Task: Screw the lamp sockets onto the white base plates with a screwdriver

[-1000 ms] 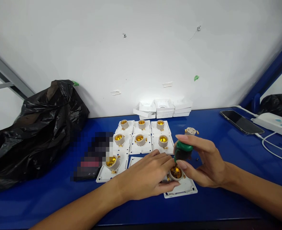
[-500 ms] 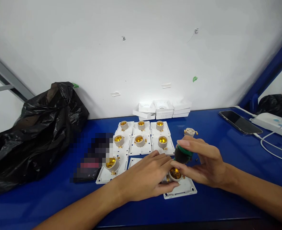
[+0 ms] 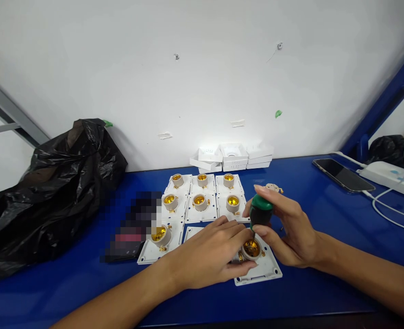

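My right hand (image 3: 286,228) is closed around the handle of a short green and black screwdriver (image 3: 261,212). The screwdriver's shaft points down into a lamp socket (image 3: 252,249) with a gold-coloured threaded inside. That socket sits on a square white base plate (image 3: 262,269). With its fingers at the socket's left side, my left hand (image 3: 215,251) grips the lamp socket and covers part of the plate. The tip of the screwdriver is hard to make out inside the socket. Beyond my right hand lies a loose socket (image 3: 273,188), partly hidden by the fingers.
Several white plates with sockets (image 3: 200,201) stand in rows beyond my left hand. White covers (image 3: 234,155) are stacked against the wall. A black plastic bag (image 3: 68,183) lies left. A phone (image 3: 342,174) and power strip (image 3: 392,176) are at right, with white cables.
My right hand has tipped the screwdriver more upright, so its shaft now shows entering the socket. The fingers have shifted around the handle. My left hand stays in place.
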The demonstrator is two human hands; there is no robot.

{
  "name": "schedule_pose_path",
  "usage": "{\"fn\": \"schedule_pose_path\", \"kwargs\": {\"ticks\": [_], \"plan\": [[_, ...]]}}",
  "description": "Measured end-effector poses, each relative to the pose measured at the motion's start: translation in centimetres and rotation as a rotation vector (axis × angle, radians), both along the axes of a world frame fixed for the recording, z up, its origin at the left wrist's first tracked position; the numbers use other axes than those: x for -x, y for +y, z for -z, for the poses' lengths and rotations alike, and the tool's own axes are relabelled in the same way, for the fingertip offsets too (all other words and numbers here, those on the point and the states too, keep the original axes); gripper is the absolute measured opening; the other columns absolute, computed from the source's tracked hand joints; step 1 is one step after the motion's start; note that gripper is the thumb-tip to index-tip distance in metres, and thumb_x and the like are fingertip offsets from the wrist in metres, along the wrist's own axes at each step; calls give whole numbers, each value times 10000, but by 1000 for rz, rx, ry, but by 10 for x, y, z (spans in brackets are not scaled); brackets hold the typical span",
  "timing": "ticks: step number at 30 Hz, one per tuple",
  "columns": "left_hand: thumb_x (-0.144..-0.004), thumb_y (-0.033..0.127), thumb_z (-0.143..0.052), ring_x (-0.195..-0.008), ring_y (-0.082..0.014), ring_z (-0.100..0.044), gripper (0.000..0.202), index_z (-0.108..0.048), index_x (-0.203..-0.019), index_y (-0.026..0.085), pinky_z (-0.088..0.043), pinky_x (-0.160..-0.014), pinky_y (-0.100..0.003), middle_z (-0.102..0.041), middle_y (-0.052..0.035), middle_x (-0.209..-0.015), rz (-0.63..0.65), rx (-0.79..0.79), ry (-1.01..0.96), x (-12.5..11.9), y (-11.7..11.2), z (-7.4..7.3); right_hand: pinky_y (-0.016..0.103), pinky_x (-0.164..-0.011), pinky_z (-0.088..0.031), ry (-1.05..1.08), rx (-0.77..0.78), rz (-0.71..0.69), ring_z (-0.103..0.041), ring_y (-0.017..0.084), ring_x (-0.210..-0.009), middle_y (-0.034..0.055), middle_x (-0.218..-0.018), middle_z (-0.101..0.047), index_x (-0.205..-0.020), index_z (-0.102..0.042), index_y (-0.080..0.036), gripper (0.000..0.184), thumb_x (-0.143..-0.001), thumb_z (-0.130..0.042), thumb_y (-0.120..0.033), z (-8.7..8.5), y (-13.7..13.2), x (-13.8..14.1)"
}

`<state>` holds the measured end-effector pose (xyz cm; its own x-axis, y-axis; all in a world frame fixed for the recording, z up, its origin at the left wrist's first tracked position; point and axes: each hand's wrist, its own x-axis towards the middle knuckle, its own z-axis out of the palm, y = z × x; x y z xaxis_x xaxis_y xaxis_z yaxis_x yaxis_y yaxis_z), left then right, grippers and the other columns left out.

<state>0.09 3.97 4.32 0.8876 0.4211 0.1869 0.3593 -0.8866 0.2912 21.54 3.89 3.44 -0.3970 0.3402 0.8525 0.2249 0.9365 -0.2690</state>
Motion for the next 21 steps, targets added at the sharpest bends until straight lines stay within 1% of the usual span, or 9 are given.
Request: {"fn": "schedule_pose_path", "kwargs": {"ticks": [3,5,9,12,17,21], "plan": [[-1011,377,-716,-947,-268,-701,232,-585,-1078,198,-545,-922,-396,-727,-56,-1015,-24,-1,2,0,-1,0,329,-561,-598,18,-17,-21,-674,212,-753,24,-893,-652,-1644,-272,-253,747,-981,-590,-126,0,1,1],[-1023,387,-692,-979,-272,-699,215,-586,-1068,206,-546,-932,-402,-723,-61,-1038,-34,8,1,1,-2,0,322,-554,-588,36,-30,-43,-660,204,-736,18,-893,-656,-1638,-283,-274,749,-980,-609,-124,-1,1,1],[-1020,389,-692,-991,-269,-688,222,-596,-1085,200,-547,-954,-407,-711,-68,-1050,-23,19,-2,2,-1,2,298,-524,-550,85,-48,-72,-625,184,-691,7,-860,-656,-1617,-352,-263,717,-976,-639,-122,-5,2,3],[-1017,379,-702,-1002,-271,-690,228,-615,-1118,194,-534,-1002,-425,-711,-69,-1056,-14,40,0,1,0,3,291,-510,-545,99,-50,-57,-619,181,-665,-5,-831,-653,-1620,-351,-275,729,-975,-656,-124,-7,1,5],[-1025,343,-701,-1151,-300,-671,272,-644,-1231,174,-493,-1085,-444,-709,-105,-1196,-22,91,13,1,-1,0,295,-493,-554,90,-48,-16,-606,178,-606,-11,-833,-684,-1611,-369,-315,724,-979,-696,-180,-10,0,7],[-1026,344,-696,-1159,-301,-667,232,-653,-1196,191,-498,-1081,-448,-711,-91,-1175,-20,101,31,1,-1,-1,317,-487,-528,97,-37,-22,-584,182,-583,-13,-812,-674,-1600,-400,-324,678,-997,-688,-208,-11,0,7]]}}
